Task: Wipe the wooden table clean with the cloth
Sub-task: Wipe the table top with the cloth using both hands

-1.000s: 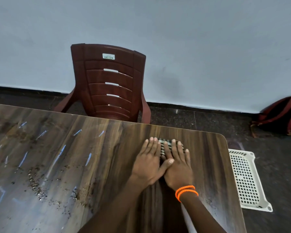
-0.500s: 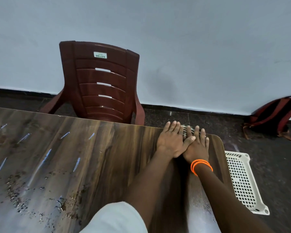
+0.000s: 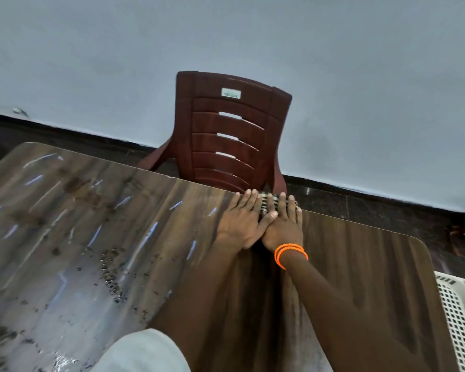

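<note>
Two hands lie flat, side by side, on one striped cloth [image 3: 266,201] at the far edge of the wooden table [image 3: 360,264]. The left hand [image 3: 240,220] and the right hand [image 3: 282,226] both have fingers spread out and pressed down – not curled around it. Two orange bands [image 3: 290,253] ring the right wrist. Dark crumbs [image 3: 110,275] dot the table's left side. One brown chair [image 3: 226,132] stands behind – one white basket [image 3: 459,318] sits on the floor.

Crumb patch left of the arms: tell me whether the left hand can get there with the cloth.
Probably yes. The crumb patch lies on open table beside the left hand, nothing between; both hands press the cloth at the far edge.
</note>
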### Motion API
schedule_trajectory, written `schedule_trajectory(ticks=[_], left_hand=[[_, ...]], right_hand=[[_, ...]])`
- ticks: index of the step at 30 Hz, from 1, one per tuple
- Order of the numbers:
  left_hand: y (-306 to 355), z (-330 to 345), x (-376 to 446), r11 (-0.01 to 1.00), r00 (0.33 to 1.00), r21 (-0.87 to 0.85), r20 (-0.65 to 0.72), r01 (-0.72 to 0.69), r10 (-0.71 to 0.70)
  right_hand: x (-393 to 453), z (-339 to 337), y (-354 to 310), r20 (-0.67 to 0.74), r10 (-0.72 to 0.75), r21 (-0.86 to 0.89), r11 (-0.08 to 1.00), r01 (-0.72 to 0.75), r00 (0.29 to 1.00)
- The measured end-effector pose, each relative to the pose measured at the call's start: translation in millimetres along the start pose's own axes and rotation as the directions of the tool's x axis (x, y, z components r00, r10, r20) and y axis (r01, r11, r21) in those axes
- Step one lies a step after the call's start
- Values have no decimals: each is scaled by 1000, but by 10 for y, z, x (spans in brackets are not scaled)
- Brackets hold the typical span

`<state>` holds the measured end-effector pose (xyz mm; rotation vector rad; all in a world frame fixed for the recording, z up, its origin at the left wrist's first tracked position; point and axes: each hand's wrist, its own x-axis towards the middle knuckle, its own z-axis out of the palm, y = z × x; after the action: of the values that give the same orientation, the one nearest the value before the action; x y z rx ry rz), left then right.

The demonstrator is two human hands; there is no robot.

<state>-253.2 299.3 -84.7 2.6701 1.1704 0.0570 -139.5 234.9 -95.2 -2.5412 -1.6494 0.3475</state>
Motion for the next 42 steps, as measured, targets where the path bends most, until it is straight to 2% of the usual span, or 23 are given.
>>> schedule_trajectory(ticks=[7, 11, 15, 22, 26, 31, 35, 38, 42], left_hand=[[-862, -91, -417, 988, 987, 19, -55, 155, -154], [-991, -95, -719, 974, 973, -38, -47, 223, -224], [-835, -41, -1060, 968, 968, -86, -58, 238, -243], [-363, 88, -1398, 989, 993, -107, -55, 99, -105], [-282, 89, -1331, 994, 995, -59, -43, 91, -93], [-618, -16, -1164, 980, 978, -2, -67, 200, -199], [-1128, -113, -1310, 957, 955, 29, -80, 288, -285], [-1403, -102, -1705, 946, 941, 1, -106, 323, -321], [-1359, -15, -2321, 939, 931, -88, -132, 331, -341]], right_hand=[[108, 137, -903, 68, -169, -9, 985, 170, 983], [-48, 240, -1112, 72, -239, 14, 971, 239, 968], [-384, 328, -1028, 53, -289, 49, 957, 287, 956], [-943, 470, -511, -132, -226, 35, 972, 232, 965], [-902, 447, -411, -107, -181, 2, 983, 182, 978], [-580, 372, -885, 18, -140, -38, 989, 140, 990], [-473, 386, -1461, 80, -235, -44, 970, 239, 969], [-650, 537, -1787, 85, -325, -2, 945, 326, 942], [-1169, 731, -1889, 34, -382, 65, 923, 379, 924]])
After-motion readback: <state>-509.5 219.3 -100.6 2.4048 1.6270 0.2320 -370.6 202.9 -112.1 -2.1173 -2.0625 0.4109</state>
